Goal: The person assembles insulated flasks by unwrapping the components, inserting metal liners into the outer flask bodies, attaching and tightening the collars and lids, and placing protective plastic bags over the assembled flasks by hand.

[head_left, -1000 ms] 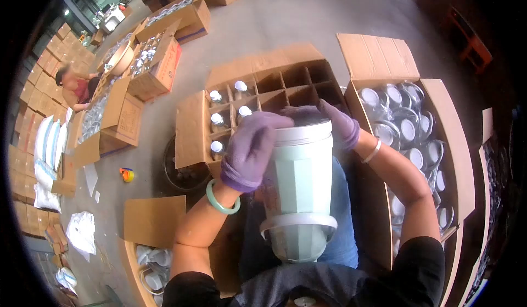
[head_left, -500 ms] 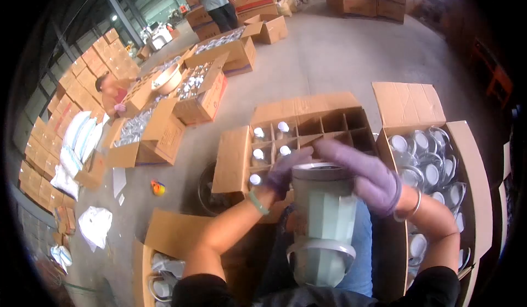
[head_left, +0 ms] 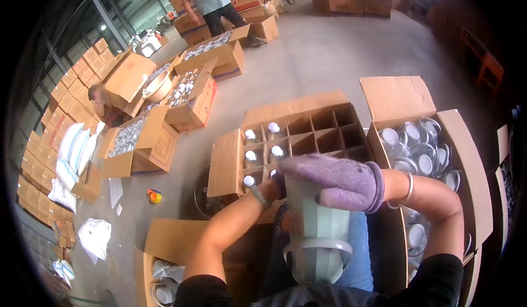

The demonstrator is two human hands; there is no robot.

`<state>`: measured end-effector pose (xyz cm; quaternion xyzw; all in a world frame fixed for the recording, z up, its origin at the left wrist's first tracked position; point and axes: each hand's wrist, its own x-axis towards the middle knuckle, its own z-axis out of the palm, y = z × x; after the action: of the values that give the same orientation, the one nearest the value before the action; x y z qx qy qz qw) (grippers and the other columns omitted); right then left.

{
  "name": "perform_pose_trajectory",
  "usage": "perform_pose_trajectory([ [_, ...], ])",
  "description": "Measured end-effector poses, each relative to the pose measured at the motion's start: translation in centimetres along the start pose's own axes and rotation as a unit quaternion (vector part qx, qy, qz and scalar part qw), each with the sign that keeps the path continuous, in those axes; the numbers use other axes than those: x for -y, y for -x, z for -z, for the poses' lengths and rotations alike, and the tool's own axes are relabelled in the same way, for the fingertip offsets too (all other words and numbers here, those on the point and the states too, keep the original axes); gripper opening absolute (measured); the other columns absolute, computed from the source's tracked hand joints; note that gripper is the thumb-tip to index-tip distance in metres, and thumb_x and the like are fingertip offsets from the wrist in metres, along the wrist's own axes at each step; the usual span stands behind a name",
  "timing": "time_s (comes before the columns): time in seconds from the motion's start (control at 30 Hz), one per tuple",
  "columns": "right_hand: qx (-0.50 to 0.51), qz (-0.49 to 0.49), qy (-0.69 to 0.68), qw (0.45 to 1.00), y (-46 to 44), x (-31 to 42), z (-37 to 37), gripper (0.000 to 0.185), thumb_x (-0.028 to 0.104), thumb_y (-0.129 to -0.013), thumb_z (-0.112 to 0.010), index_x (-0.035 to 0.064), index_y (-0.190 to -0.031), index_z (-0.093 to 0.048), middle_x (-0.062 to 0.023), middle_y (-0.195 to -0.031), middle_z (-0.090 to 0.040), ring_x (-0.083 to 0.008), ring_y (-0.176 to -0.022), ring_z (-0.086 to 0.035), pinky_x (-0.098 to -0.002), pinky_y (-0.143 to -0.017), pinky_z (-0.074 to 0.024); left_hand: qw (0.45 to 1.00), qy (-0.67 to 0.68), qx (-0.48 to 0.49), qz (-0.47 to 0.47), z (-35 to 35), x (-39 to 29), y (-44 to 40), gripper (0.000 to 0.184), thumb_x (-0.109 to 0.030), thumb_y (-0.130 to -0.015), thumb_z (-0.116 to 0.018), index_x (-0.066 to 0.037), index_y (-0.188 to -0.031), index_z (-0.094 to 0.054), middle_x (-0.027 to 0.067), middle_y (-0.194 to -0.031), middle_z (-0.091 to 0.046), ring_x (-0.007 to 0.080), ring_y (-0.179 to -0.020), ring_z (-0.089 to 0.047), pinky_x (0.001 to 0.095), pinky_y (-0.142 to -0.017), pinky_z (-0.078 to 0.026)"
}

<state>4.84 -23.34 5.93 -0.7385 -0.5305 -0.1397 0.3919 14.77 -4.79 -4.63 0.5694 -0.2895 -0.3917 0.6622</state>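
A pale green, faceted jug-like vessel (head_left: 317, 222) with a light loop handle (head_left: 320, 244) stands between my forearms over my lap. My right hand (head_left: 340, 182), in a purple glove, lies flat across its top with the fingers stretched out. At the vessel's upper left side is my left hand (head_left: 278, 188), also gloved; its fingers are mostly hidden behind the right glove. Just beyond both hands, a carton with cardboard dividers (head_left: 328, 121) holds several white-capped bottles (head_left: 274, 127) in its left cells. The vessel's rim is covered by the right hand.
On the right, an open carton (head_left: 469, 161) holds clear vessels with white round lids (head_left: 424, 164). Another open carton (head_left: 178, 235) sits at lower left. More filled cartons (head_left: 156, 142), a person (head_left: 104, 104) and a standing person (head_left: 208, 2) are farther off.
My right hand has moved left and flattened over the vessel's top, hiding its rim and most of my left hand. The standing person has stepped, and a carton near the other person is raised.
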Motion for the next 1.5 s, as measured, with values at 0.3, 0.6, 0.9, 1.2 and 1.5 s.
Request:
perform_pose_trajectory([
  [0.3, 0.083, -0.148, -0.016, 0.985, 0.1, -0.4, 1.0, 0.05, 0.031, -0.099, -0.039, -0.0055, -0.132, -0.043, -0.0289, -0.123, -0.054, -0.0409, -0.114, -0.054, -0.0427, -0.1, -0.0434, 0.987, 0.105, 0.093, -0.08, -0.3, -0.4, 0.9, 0.043, -0.004, -0.095, -0.049, 0.002, -0.138, -0.043, 0.0124, -0.133, -0.052, 0.0183, -0.121, -0.052, 0.034, -0.107, -0.039],
  [0.6, 0.334, -0.316, -0.187, 0.868, -0.7, -5.8, 5.2, 0.041, 0.022, -0.088, -0.065, 0.0032, -0.125, -0.059, -0.0155, -0.117, -0.064, -0.0229, -0.106, -0.06, -0.0339, -0.093, -0.0467, 0.981, 0.136, 0.11, -0.088, -2.7, -1.5, 0.1, 0.053, -0.015, -0.092, -0.051, 0.003, -0.141, -0.037, 0.0121, -0.135, -0.05, 0.0171, -0.123, -0.048, 0.0293, -0.106, -0.037],
  [0.9, 0.353, -0.383, 0.131, 0.843, -4.2, 1.4, 3.5, 0.053, 0.054, -0.082, -0.062, 0.0052, -0.104, -0.062, -0.0175, -0.094, -0.066, -0.0323, -0.093, -0.063, -0.0395, -0.083, -0.0495, 0.994, -0.021, 0.077, -0.076, -5.4, -3.9, 3.4, 0.048, -0.006, -0.089, -0.06, 0.001, -0.134, -0.045, 0.0085, -0.121, -0.057, 0.0155, -0.108, -0.056, 0.03, -0.095, -0.047],
  [1.2, 0.284, -0.355, 0.146, 0.879, -6.0, 7.0, 3.5, 0.05, 0.049, -0.082, -0.062, 0.0038, -0.103, -0.063, -0.015, -0.087, -0.066, -0.029, -0.079, -0.064, -0.0386, -0.071, -0.0514, 0.996, 0.059, -0.07, 0.006, -10.5, -6.1, 3.7, 0.036, -0.014, -0.086, -0.052, 0.001, -0.119, -0.055, 0.0102, -0.109, -0.062, 0.0187, -0.1, -0.06, 0.0297, -0.09, -0.048],
  [1.5, 0.067, -0.544, 0.129, 0.826, -4.5, 2.2, 8.2, 0.046, 0.044, -0.082, -0.061, 0.0023, -0.102, -0.063, -0.0126, -0.08, -0.067, -0.0257, -0.065, -0.065, -0.0378, -0.059, -0.0532, 0.983, 0.126, -0.133, -0.032, -10.2, -7.6, 6.5, 0.037, -0.011, -0.094, -0.044, 0.001, -0.129, -0.051, 0.0132, -0.128, -0.055, 0.02, -0.118, -0.052, 0.031, -0.102, -0.042],
])
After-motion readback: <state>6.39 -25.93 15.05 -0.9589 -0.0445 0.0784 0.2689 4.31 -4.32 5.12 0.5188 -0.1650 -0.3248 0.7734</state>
